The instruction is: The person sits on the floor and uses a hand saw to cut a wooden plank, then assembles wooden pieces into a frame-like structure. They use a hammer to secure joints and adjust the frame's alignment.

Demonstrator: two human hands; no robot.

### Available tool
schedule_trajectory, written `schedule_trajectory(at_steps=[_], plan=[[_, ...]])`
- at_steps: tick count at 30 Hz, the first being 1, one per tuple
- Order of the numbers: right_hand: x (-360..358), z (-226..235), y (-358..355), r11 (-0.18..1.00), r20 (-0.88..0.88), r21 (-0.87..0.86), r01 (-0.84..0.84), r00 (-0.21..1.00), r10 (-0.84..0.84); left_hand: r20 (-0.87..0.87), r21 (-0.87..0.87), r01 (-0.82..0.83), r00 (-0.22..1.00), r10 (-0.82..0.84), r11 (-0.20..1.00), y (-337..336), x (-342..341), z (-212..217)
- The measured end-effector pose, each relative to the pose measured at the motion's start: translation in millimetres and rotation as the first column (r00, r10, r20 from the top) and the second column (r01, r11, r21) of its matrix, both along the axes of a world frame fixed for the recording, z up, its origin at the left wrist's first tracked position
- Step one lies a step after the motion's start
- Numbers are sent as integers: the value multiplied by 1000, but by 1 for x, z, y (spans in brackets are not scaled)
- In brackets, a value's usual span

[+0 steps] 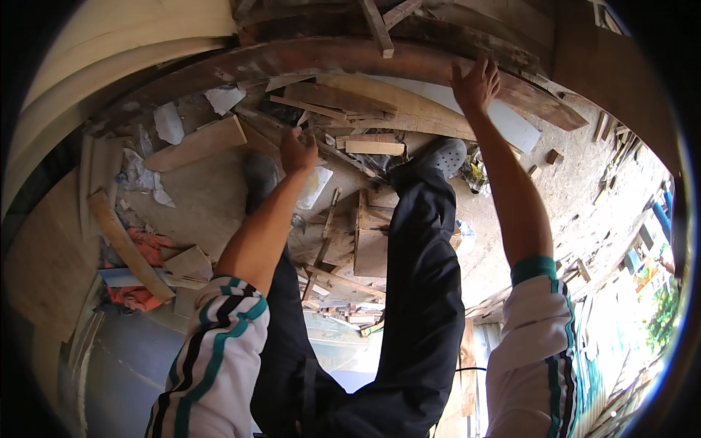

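Observation:
My right hand (476, 86) reaches far forward with its fingers spread, at the right part of a long reddish-brown wooden board (321, 57). It seems to rest on the board, though contact is hard to judge. My left hand (299, 152) hangs lower, over wood scraps, its fingers partly curled and apart with nothing visible in them. Between the hands lie a brown plank piece (339, 97) and a short light wood block (374, 147). A narrow wooden stick (377, 29) comes down from the top edge, its end over the long board.
A grey clog (442, 156) on my foot stands among scraps. At left lie a wood offcut (198, 144), crumpled plastic (135, 171), a curved wood strip (128, 244) and orange cloth (150, 248). A pale panel (515, 124) lies under the board's right part.

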State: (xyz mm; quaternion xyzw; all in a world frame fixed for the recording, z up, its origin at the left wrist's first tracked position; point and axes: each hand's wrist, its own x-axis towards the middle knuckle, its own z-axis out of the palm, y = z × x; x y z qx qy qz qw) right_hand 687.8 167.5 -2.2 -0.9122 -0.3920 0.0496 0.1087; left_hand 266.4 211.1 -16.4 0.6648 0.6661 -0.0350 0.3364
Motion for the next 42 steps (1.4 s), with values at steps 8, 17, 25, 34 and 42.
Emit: schedule_trajectory(at_steps=[8,17,25,34,42], plan=[[-167,-23,-93,929,-632,-112,-353,747,207,-218,-555,-349,937,272,755,-26,-10,-54],[-317,-76,-98,675,-577,-435,-597,760,300,-191,-428,-326,944,268,843,-27,-34,-82],[-296,-31,-82,822,-707,-137,-553,636,310,-334,-87,-380,882,333,921,5,-121,-95],[-163,50,-40,820,-431,-15,-572,744,511,-350,-195,-442,865,359,875,10,-112,-90],[-115,18,-71,961,-257,-152,-231,948,187,-66,-771,-577,494,867,270,-10,-49,-26]])
